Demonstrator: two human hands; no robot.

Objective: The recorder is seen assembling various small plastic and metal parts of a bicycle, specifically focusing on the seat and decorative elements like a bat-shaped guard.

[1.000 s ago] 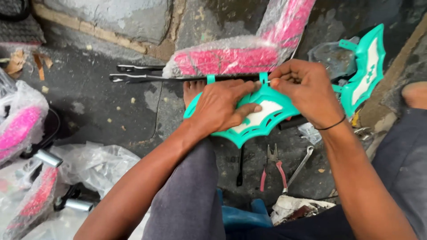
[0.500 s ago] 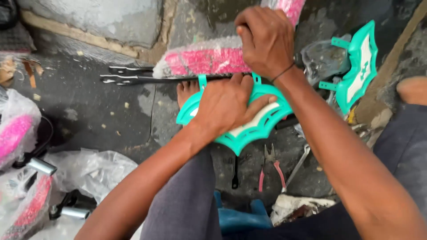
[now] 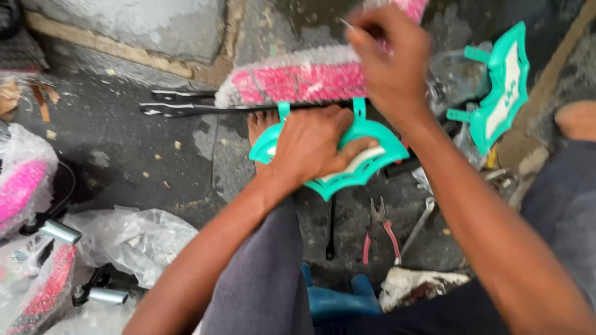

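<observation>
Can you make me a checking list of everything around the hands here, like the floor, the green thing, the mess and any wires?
Surface: dark, stained concrete floor, scattered crumbs.
Job's things: teal plastic plate pressed against a pink bubble-wrapped frame; a second teal plate lies at right.
Clutter: red-handled pliers, spanner, dark tool, crumpled clear plastic, wrapped pink parts.
Grippers: left hand flat on the plate; right hand raised, blurred, pinching something thin.
Cables: nothing seen.
Surroundings: rough wall, bare foot, blue stool.
</observation>
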